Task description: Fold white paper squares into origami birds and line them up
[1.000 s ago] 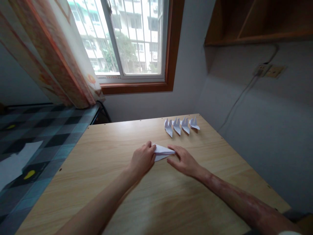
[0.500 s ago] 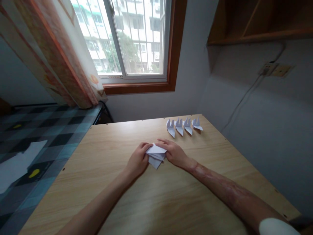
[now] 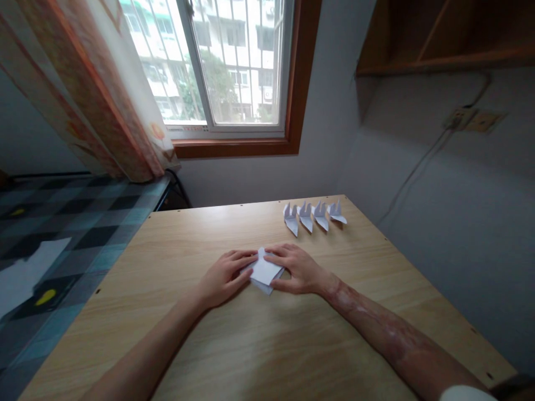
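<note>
A folded white sheet of paper [image 3: 266, 271] lies on the wooden table between my hands, its layers roughly diamond-shaped with a lower corner pointing toward me. My left hand [image 3: 227, 277] rests flat over its left side, fingers stretched and thumb apart. On the right side, my right hand [image 3: 297, 268] presses with outstretched fingers along the upper edge and the thumb at the lower right edge. Both hands are open, touching the paper from above. Fingertips cover parts of its left and right corners.
Several finished white paper origami birds [image 3: 310, 217] stand in a row near the far right of the wooden table [image 3: 200, 234]. To the left, loose white paper [image 3: 35, 273] lies on a checked cloth [image 3: 96, 200]. A wall shelf [image 3: 443, 61] overhangs at the right.
The folded paper has gone from being held between both hands to lying flat on the table. My fingers have spread out over it, and my left hand has shifted left.
</note>
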Demonstrator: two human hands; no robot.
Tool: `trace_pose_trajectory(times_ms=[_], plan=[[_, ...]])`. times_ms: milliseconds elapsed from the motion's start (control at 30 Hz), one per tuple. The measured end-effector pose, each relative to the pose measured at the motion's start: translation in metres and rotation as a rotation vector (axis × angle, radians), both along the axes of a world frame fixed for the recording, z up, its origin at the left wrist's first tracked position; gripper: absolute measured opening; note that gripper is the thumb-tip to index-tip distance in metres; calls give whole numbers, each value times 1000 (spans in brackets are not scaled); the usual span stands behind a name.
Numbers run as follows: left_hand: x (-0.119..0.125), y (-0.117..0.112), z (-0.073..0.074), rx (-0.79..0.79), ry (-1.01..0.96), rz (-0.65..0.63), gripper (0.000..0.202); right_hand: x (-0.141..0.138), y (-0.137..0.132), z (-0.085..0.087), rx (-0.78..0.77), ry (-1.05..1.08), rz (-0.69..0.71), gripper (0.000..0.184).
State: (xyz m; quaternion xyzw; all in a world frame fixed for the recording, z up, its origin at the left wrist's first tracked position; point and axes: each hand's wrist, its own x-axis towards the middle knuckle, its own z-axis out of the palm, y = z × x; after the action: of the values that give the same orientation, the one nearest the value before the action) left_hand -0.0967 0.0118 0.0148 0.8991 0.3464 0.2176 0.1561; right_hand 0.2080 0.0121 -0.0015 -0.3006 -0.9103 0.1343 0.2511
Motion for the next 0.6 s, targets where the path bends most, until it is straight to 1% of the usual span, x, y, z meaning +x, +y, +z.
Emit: trace_pose_trajectory(times_ms=[33,167,233,267,333,467,600], plan=[[2,0,-1,19,0,21,42,0,0,1,-3,1,2,65],[10,-4,-7,105,45,81,44,-2,0,-2,-18,33,-22,41],[12,-6,-8,130,56,151,42,-4,0,-5,-15,58,-61,37],[13,-7,-9,138,59,187,40,-4,0,-6,-13,68,-79,38],[15,-8,-9,145,59,239,35,-5,0,-8,-10,83,-97,46],[18,-10,-11,112,4,260,28,-5,1,-12,-18,116,-113,66],[21,-9,-15,50,-119,265,25,-4,3,-15,-23,140,-102,69]])
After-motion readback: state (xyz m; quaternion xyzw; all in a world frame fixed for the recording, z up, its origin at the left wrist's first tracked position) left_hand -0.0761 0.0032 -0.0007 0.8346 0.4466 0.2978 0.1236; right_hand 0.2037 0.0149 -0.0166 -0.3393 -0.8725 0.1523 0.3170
